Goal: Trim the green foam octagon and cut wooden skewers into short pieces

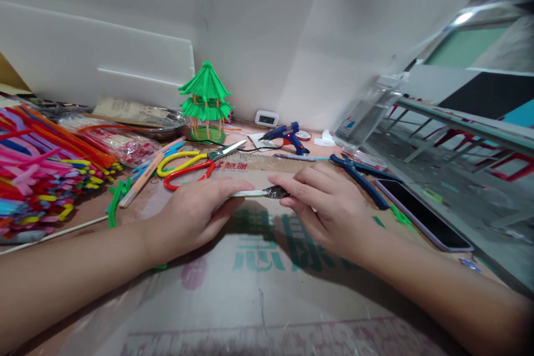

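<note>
Above the middle of the worktop, my left hand (200,208) is closed around one end of a slim pale strip (248,193). Its other end meets a dark, glossy piece (273,192), which my right hand (329,206) pinches between thumb and fingers. I cannot make out what kind of thing it is, or whether the two parts are joined. Just beyond my left hand lie scissors (200,166) with yellow and red handles, blades apart. Further back stands a small green two-tiered pavilion (206,103) on thin wooden posts.
Bundles of coloured pipe cleaners (45,172) fill the left side. At the back are a blue glue gun (283,134) with its cord and a small digital clock (266,118). Blue-handled pliers (362,178) and a phone (423,214) lie at the right. Printed cardboard (217,295) covers the worktop.
</note>
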Available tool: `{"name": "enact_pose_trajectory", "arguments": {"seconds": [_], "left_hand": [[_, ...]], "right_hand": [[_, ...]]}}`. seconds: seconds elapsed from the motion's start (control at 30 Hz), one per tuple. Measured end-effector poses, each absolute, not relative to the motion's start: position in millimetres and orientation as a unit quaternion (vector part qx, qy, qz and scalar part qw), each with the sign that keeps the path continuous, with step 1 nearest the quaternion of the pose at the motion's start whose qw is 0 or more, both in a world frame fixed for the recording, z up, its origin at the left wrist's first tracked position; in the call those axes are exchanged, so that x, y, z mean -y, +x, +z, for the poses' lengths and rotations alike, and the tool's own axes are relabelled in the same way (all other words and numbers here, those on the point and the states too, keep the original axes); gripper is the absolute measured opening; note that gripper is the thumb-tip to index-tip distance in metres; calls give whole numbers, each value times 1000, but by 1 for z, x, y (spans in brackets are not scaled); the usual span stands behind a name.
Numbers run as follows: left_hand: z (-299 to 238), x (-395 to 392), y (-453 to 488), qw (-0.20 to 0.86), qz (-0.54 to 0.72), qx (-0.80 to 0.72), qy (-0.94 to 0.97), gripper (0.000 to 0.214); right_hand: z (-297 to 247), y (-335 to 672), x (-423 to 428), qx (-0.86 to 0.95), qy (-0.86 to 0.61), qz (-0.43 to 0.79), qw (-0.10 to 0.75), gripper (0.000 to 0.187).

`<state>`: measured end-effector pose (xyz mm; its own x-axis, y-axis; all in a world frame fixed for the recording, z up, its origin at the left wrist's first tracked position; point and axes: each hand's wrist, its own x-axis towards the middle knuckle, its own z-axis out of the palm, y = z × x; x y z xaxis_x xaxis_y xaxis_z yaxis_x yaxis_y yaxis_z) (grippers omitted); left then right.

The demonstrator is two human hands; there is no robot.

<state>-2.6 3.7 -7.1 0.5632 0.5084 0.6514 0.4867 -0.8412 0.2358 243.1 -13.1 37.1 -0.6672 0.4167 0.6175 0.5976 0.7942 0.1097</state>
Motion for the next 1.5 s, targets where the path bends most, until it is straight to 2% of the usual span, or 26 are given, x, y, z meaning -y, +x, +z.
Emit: {"name": "enact_pose_trajectory", "arguments": {"seconds": [0.3, 0.43, 0.57, 0.73, 1.07, 1.13, 1.2, 1.27, 1.43, 1.5], "left_hand": [[-8, -3, -2, 58, 383, -288, 876, 25], [-5, -8, 3, 178, 410, -378, 811, 21], [-6, -20, 6, 307, 387, -420, 761, 44], [-10, -30, 3, 360, 354, -431, 748, 45], [-8, -35, -4, 290, 360, -438, 771, 43], [-8, -30, -2, 253, 314, -417, 814, 54], [-10, -27, -1, 195, 253, -386, 865, 79], [-13, -25, 0, 153, 209, -358, 897, 95], [-13, -22, 1, 111, 215, -344, 907, 92], [-10, -20, 2, 58, 253, -343, 903, 91]], "right_hand": [[35, 242, 12, 898, -285, -111, 316, 23], [31, 243, 2, 838, -385, 1, 387, 25], [18, 250, -20, 778, -504, 115, 356, 31], [-7, 263, -42, 793, -511, 75, 324, 35], [-19, 268, -53, 796, -509, 63, 322, 34], [-19, 267, -53, 796, -506, 67, 324, 34], [-19, 267, -53, 796, -505, 74, 326, 33], [-18, 267, -53, 792, -507, 82, 330, 33], [-12, 263, -46, 770, -523, 127, 343, 39], [-6, 260, -41, 768, -517, 168, 338, 39]]}}
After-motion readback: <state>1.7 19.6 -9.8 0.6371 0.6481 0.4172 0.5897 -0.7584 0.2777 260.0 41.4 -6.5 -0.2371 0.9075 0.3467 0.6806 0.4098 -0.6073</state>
